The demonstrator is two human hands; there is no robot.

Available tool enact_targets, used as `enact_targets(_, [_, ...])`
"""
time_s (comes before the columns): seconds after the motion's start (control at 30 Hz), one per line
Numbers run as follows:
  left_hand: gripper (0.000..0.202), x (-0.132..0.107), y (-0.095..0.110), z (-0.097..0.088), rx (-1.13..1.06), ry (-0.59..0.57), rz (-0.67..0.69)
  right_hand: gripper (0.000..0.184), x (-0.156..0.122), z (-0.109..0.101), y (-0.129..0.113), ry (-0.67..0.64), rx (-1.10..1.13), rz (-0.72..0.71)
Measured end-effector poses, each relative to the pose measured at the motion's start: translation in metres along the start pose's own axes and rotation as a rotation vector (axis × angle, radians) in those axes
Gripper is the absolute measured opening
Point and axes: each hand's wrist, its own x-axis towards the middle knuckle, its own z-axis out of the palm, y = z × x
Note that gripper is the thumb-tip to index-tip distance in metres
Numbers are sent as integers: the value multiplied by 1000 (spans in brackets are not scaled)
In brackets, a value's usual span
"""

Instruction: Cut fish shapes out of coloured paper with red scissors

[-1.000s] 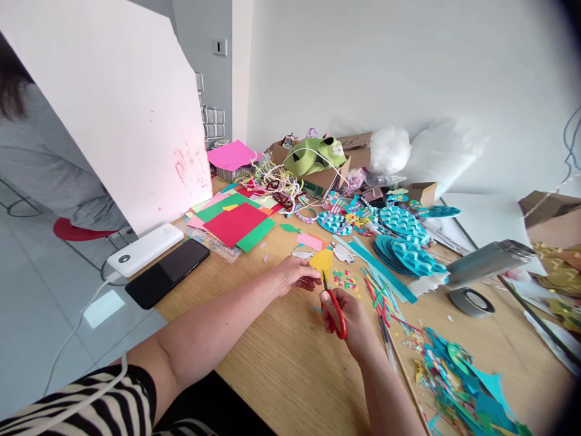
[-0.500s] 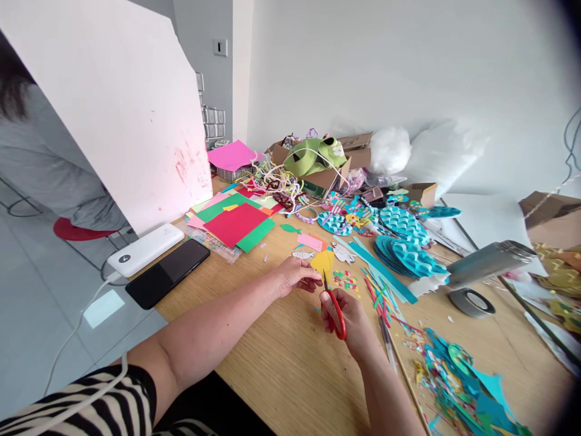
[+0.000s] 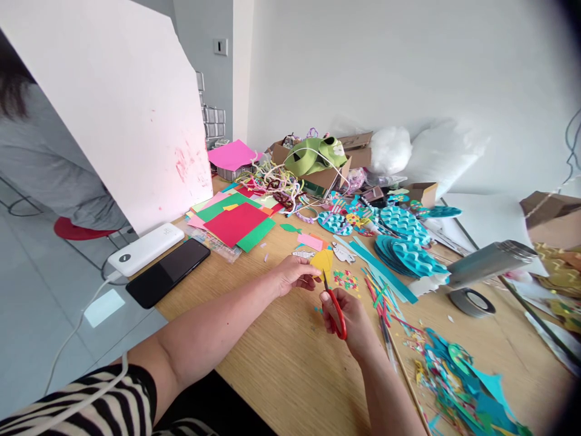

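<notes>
Two bare hands worked over the wooden counter [image 3: 281,339], and I logged both from my remote seat. Left grip [image 3: 295,275]: closed to a pinch, thumb and fingers on the near-left edge of a yellow paper piece [image 3: 323,260]. Right grip [image 3: 348,318]: wrapped around red-handled scissors [image 3: 338,312], thumb at the upper loop.

Key relation: the yellow paper piece was held up over the counter, ahead of the right grip and a little to its left, and just beyond the left fingertips on their right side. Of the two, the left grip was nearer, being in contact; the right reached the paper only through the blades. The scissors' long axis ran from the handles, near and right, to the tips, far and slightly left, so the blades met the paper's near edge. I judged the paper's longer direction to run roughly away from the wearer, close to the blade line, though its lower part was partly hidden by fingers. Blade opening: too small to tell; it looked narrow.

Nearby: tiny coloured paper bits [image 3: 345,280] lay just right of the paper; a white fish cutout [image 3: 302,255] lay beyond the left grip.
</notes>
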Motion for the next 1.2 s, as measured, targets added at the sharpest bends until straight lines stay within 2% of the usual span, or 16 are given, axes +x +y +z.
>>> enact_targets(0.4, [25, 0, 0, -1, 41, 24, -10, 54, -3, 1, -6, -18, -26, -16])
enact_targets(1.2, [30, 1, 0, -2, 41, 11, -9, 54, -1, 1, -5, -5, -53, -3])
